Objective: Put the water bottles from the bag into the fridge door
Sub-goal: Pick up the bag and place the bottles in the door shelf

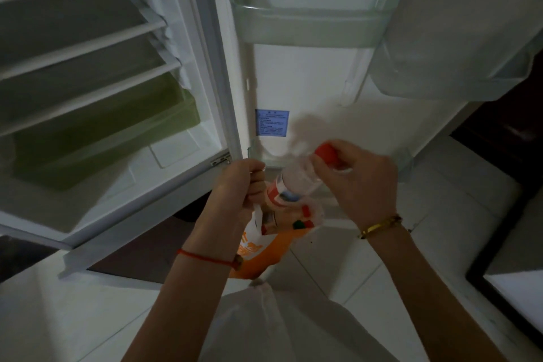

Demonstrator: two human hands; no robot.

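right hand [357, 182]: clamped on water bottle [296, 182] near its red cap | left hand [238, 188]: gripping bag [252, 247] rim | bottle: just above bag, below fridge door [308, 79] shelf

The bottle [296, 182] sits atop the bag [252, 247] — door shelf [407, 164] beyond, fridge shelves [88, 47] left.

We can read no words or numbers outright. A blue sticker [271, 122] on the inner panel of the fridge door [308, 82] carries lines of print too small for us to make out. The label [279, 194] on the water bottle [296, 182] is a red, white and blue blur. The bag [249, 247] bears orange-and-white lettering, folded and illegible.
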